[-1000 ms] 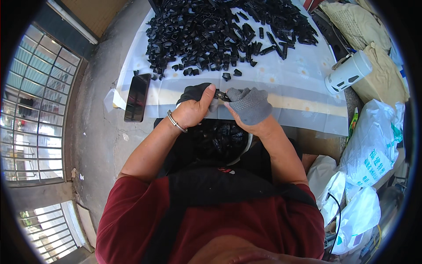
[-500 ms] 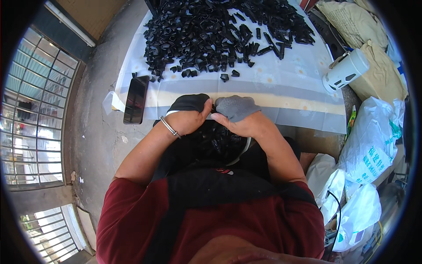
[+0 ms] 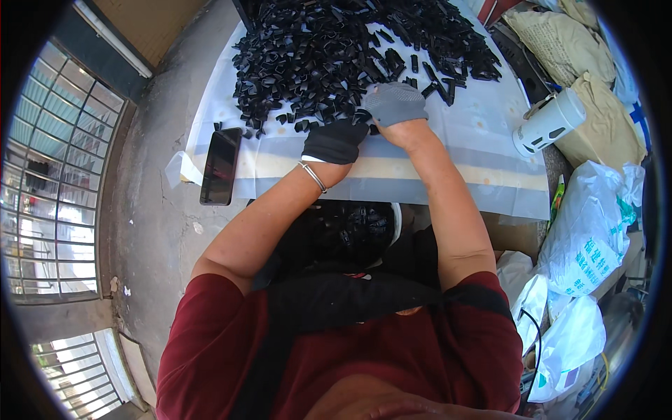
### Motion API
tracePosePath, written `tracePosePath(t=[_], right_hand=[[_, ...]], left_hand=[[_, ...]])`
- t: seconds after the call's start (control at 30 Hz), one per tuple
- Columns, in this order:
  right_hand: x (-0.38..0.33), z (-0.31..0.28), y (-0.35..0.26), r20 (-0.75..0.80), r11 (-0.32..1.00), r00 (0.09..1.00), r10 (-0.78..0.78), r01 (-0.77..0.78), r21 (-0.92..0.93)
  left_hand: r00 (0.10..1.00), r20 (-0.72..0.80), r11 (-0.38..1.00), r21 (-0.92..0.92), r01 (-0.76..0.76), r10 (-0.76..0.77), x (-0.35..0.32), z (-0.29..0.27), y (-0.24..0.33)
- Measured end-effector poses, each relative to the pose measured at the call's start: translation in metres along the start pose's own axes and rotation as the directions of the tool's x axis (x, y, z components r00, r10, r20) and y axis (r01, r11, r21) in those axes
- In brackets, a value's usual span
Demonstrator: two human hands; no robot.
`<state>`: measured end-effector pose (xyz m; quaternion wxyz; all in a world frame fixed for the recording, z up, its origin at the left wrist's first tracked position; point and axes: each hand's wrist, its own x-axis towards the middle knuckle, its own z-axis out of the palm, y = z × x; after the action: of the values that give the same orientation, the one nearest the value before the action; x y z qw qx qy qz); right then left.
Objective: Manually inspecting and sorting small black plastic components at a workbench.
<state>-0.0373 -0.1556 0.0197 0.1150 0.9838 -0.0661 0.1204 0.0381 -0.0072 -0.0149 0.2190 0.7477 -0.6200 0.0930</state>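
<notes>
Blue lettering (image 3: 592, 256) on white plastic bag (image 3: 575, 206)

Two gloved hands are at work: one left hand (image 3: 336, 143) and one right hand (image 3: 397, 108), in one black glove (image 3: 331, 145) and one grey glove (image 3: 396, 105). Toward the far edge of the one worktop (image 3: 483, 161), the black pieces (image 3: 301, 70) overlap too thickly to count. One phone (image 3: 221, 166) lies at the near left corner; one white tumbler (image 3: 549, 122) stands by the right edge. Below the near edge is one round container (image 3: 397, 222). Beyond the right edge are at least two beige sacks (image 3: 560, 45) and at least two white plastic bags (image 3: 588, 224); beyond the left edge, two barred windows (image 3: 52, 182).
</notes>
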Motion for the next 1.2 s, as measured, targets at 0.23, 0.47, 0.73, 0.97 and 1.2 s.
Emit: tracePosePath(t=[0.23, 0.47, 0.73, 0.97, 1.2], right_hand=[[-0.035, 0.007, 0.001, -0.305, 0.99, 0.947, 0.1, -0.065, 0.123], [-0.004, 0.016, 0.001, -0.149, 0.991, 0.985, 0.09, -0.073, 0.113], [-0.048, -0.012, -0.025, -0.459, 0.969, 0.863, 0.21, -0.12, 0.218], [-0.069, -0.026, -0.087, -0.218, 0.881, 0.946, 0.239, -0.117, 0.459], [-0.075, -0.027, -0.079, -0.241, 0.9, 0.949, 0.204, -0.085, 0.427]], left_hand=[[0.989, 0.109, 0.994, 0.062, 0.091, -0.098, 0.001, -0.011, 0.004], [0.995, -0.052, 0.996, 0.006, 0.088, -0.088, -0.013, -0.001, -0.02], [0.93, -0.074, 0.922, -0.177, 0.343, -0.36, -0.031, -0.025, -0.025], [0.711, 0.487, -0.251, -0.873, 0.418, -0.508, -0.043, -0.033, 0.03], [0.626, 0.571, -0.456, -0.815, 0.357, -0.53, -0.045, -0.022, 0.038]])
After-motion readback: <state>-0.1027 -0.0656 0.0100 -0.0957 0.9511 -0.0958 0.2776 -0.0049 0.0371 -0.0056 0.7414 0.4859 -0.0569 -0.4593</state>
